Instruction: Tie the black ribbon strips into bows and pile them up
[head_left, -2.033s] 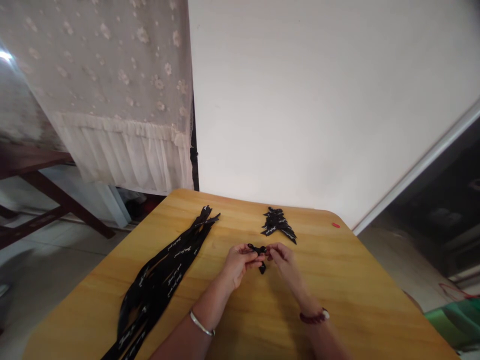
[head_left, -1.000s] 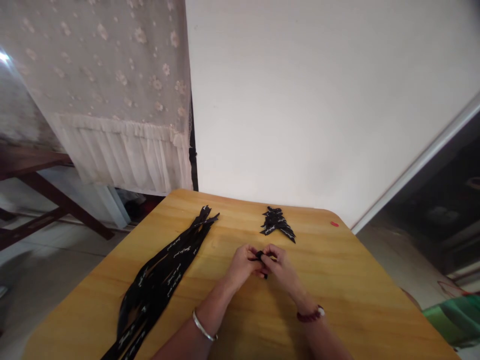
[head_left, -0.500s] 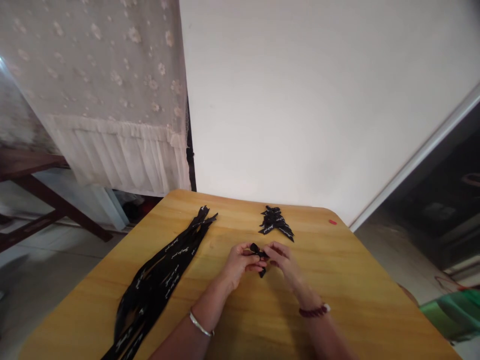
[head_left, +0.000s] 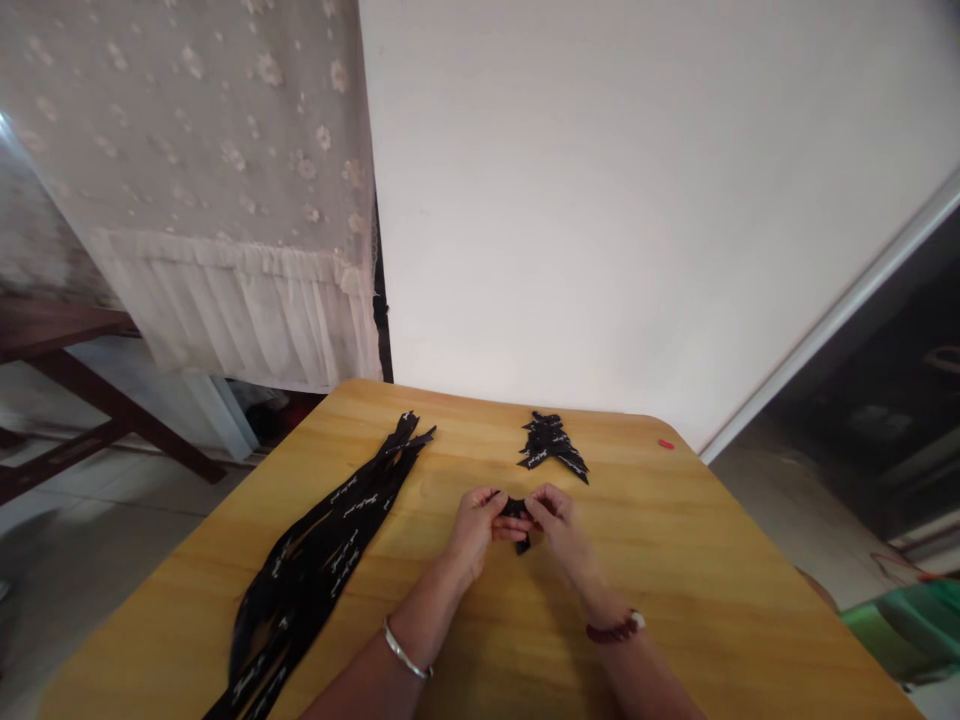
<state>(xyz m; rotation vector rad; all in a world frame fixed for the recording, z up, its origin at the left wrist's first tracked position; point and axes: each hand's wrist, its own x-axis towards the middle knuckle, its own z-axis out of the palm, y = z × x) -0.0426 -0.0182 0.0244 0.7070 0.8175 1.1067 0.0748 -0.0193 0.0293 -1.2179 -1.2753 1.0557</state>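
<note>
Between my two hands is a black ribbon bow [head_left: 514, 508], held just above the table, with one tail hanging below the fingers. My left hand [head_left: 475, 524] pinches its left side, thumb on top and fingers underneath. On the other side, my right hand [head_left: 553, 518] pinches the right loop between thumb and forefinger. Beyond the hands lies a small pile of black ribbon bows [head_left: 551, 440] with white lettering. Long black ribbons [head_left: 330, 530], also printed in white script, stretch along the table to the left of my left arm.
The wooden table [head_left: 720, 600] has rounded corners and meets a white wall panel [head_left: 600, 200]. A small red object [head_left: 665, 444] lies near its far right corner. A lace curtain [head_left: 247, 200] hangs at the back left, and a dark wooden stand [head_left: 90, 390] is on the left.
My right hand has moved slightly left and now pinches the ribbon's right side. The bow is stretched more level between both hands. The ribbons and pile have not moved.
</note>
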